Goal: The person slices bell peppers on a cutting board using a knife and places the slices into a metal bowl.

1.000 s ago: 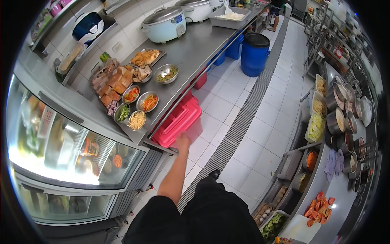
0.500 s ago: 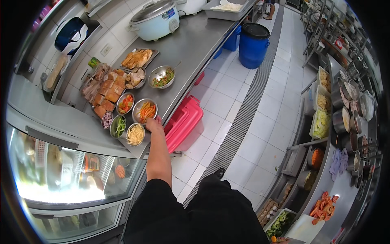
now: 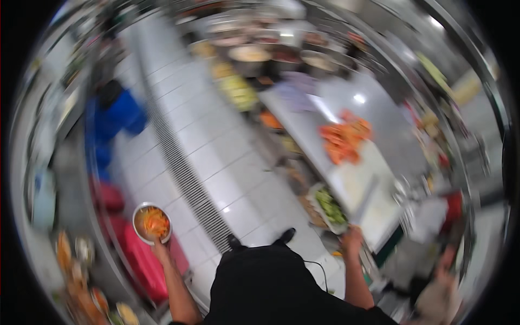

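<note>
My left hand (image 3: pixel 158 244) grips a round metal bowl (image 3: pixel 135 219) by its near rim, holding it over the aisle beside the left counter. Orange vegetable strips (image 3: pixel 156 222) fill part of it. On the right, my right hand (image 3: pixel 352 238) is closed at the near end of a knife (image 3: pixel 369 196), whose blurred blade reaches over a white cutting board (image 3: pixel 355 179). Orange-red pieces (image 3: pixel 345 138), too blurred to name, are heaped at the board's far end. A tub of green vegetables (image 3: pixel 327 208) sits below the counter edge, near my right hand.
Pink bins (image 3: pixel 146 260) and blue barrels (image 3: pixel 119 111) line the left counter. A drain grate (image 3: pixel 181 168) runs along the tiled floor. Several pots (image 3: pixel 250 57) crowd the far right counter, near a purple cloth (image 3: pixel 295 89). A blurred person (image 3: pixel 439 295) appears at lower right.
My left hand has lifted the bowl of orange strips off the left counter and carried it over the aisle. The view has swung right, bringing my right hand and the knife into sight.
</note>
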A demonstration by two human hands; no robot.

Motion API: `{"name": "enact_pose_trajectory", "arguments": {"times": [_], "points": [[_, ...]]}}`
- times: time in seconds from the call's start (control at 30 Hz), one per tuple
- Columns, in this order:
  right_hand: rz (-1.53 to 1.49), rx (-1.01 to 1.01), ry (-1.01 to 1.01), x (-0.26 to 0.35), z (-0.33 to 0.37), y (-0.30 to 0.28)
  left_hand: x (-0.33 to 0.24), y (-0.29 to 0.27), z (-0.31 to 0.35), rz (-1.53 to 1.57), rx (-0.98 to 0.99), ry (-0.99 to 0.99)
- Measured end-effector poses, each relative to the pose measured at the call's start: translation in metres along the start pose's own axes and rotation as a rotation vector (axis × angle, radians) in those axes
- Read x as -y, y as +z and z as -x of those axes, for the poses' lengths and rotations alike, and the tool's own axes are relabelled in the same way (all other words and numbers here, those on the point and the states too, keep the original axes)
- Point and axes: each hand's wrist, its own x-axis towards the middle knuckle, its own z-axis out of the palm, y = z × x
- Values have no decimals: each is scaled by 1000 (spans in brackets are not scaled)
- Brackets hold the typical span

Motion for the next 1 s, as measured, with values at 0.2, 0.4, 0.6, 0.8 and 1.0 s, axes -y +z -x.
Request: {"name": "enact_pose_trajectory", "arguments": {"times": [0.2,0.4,0.6,0.8,1.0], "points": [[-1138,199,981,96,-23,-137,111,227,186,-428,779,-98],[-1060,168,1146,39,23,-173,196,435,431,-729,1345,-214],[-1019,5,1201,6,44,-187,292,556,520,-742,1352,-268],[-1016,-113,1273,15,59,-200,287,532,539,-736,1276,-420],[-767,54,1199,46,43,-207,228,548,425,-805,1244,773]]}}
